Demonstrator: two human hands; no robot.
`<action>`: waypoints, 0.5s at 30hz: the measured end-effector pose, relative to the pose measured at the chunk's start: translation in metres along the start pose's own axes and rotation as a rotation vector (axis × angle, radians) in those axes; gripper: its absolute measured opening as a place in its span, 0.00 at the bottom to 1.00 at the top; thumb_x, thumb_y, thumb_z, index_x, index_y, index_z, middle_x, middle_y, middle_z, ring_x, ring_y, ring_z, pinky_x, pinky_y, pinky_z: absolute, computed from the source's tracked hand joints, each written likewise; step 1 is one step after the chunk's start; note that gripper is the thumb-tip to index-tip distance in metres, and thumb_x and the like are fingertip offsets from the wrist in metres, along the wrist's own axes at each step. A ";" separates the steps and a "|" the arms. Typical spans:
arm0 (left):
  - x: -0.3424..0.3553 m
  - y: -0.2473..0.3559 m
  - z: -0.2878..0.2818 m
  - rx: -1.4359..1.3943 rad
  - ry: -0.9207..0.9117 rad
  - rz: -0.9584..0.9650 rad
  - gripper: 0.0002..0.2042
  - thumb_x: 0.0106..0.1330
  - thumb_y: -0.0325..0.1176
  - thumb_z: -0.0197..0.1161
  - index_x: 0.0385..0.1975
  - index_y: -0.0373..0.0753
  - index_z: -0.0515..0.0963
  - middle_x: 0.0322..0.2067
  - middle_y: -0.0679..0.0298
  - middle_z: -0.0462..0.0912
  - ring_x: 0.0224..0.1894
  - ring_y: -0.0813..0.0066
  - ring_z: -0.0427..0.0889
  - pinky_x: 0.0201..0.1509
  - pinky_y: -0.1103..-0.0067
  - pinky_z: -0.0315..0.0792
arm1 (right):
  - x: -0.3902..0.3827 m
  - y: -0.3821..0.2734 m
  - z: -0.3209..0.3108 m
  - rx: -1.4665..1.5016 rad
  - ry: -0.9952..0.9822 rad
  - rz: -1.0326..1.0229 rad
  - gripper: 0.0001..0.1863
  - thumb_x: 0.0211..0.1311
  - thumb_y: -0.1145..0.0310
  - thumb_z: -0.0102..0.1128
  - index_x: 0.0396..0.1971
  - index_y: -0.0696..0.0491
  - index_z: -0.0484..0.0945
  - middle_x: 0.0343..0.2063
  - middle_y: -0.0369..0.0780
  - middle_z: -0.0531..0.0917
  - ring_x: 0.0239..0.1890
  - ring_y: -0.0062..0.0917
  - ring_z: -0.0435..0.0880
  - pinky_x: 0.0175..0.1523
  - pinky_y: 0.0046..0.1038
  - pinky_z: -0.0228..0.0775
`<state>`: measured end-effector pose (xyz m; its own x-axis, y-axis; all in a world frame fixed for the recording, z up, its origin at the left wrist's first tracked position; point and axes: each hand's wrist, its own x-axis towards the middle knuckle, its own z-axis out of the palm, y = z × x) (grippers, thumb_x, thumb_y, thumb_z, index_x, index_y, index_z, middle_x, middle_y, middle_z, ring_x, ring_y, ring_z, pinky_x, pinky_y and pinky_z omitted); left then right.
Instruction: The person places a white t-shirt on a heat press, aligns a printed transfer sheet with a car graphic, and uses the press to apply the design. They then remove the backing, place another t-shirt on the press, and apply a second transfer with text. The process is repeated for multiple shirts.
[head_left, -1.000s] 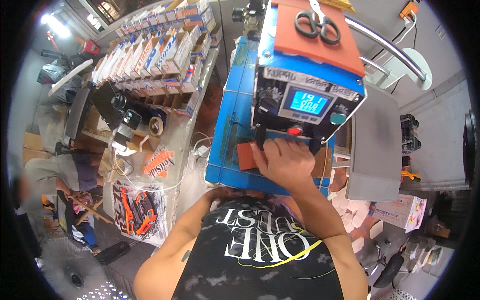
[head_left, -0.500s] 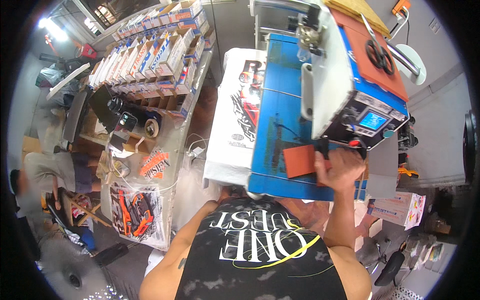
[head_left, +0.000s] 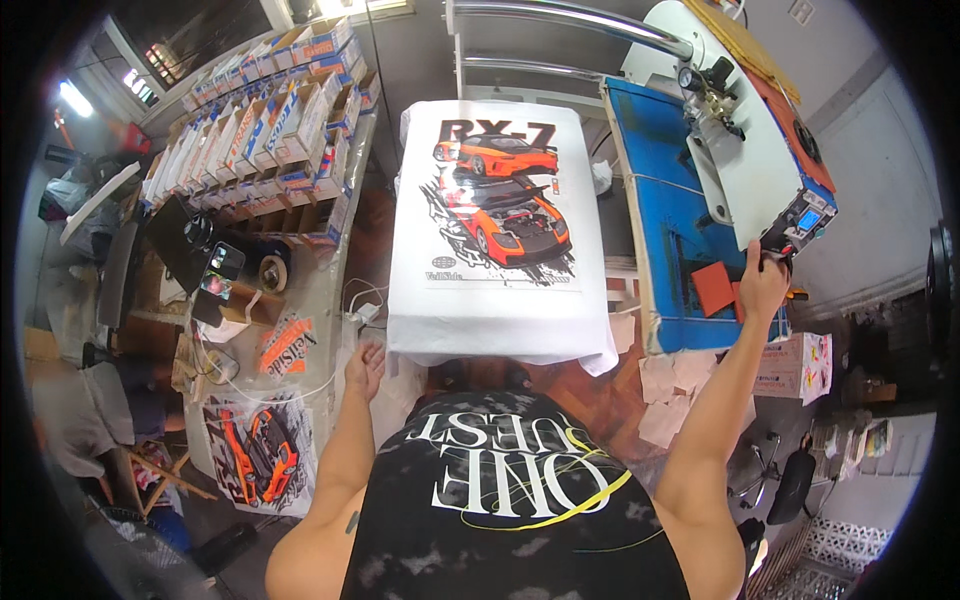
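In front of me a white T-shirt (head_left: pixel 425 320) is spread over a platen, with a print of orange and black cars (head_left: pixel 510 235) in its middle. To its right stands the swing-away heat press head (head_left: pixel 640 225), with a blue plate and a small control box (head_left: pixel 805 218). My right hand (head_left: pixel 765 288) is wrapped round the handle at the front of the head; the handle is mostly hidden by my fingers. My left hand (head_left: pixel 366 368) is beside the shirt's near left corner, fingers loosely apart and holding nothing. An orange-red pad (head_left: pixel 713 288) lies on the blue plate.
On the left table, a printed car transfer sheet (head_left: pixel 262 455), an orange-and-black sheet (head_left: pixel 287 345) and a phone (head_left: pixel 220 268) sit before rows of cardboard boxes (head_left: pixel 265 135). A white cable (head_left: pixel 320 385) hangs near my left arm. Another person (head_left: pixel 85 410) is at far left. Paper pieces (head_left: pixel 672 395) lie on the floor.
My right hand has swung the press head to the right, uncovering the shirt and its print. My left hand has come into view beside the shirt.
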<state>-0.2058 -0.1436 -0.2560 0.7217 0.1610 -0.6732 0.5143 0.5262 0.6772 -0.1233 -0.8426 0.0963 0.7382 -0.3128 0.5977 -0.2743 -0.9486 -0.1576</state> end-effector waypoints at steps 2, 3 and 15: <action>-0.003 0.023 0.014 0.004 -0.114 -0.037 0.26 0.74 0.56 0.52 0.58 0.41 0.74 0.51 0.63 0.83 0.54 0.67 0.78 0.58 0.68 0.69 | 0.010 0.020 -0.005 -0.086 -0.094 0.119 0.31 0.72 0.43 0.50 0.36 0.60 0.86 0.41 0.52 0.85 0.49 0.50 0.78 0.61 0.47 0.63; -0.003 0.033 0.023 0.050 -0.193 -0.085 0.24 0.75 0.56 0.51 0.56 0.42 0.76 0.50 0.63 0.84 0.51 0.69 0.79 0.56 0.70 0.69 | 0.017 0.025 -0.006 -0.085 -0.079 0.130 0.32 0.72 0.42 0.50 0.36 0.60 0.86 0.42 0.53 0.85 0.50 0.51 0.78 0.61 0.47 0.63; -0.105 0.079 -0.025 0.439 -0.024 -0.041 0.13 0.72 0.37 0.62 0.48 0.36 0.79 0.40 0.63 0.86 0.40 0.74 0.83 0.46 0.74 0.77 | -0.237 -0.086 0.133 1.215 -0.580 0.597 0.28 0.67 0.66 0.63 0.64 0.59 0.70 0.56 0.46 0.80 0.58 0.37 0.79 0.66 0.37 0.67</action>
<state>-0.2521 -0.0978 -0.1391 0.7048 0.1253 -0.6983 0.6868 0.1258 0.7158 -0.1926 -0.6930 -0.1361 0.9226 -0.3603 -0.1374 -0.1622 -0.0394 -0.9860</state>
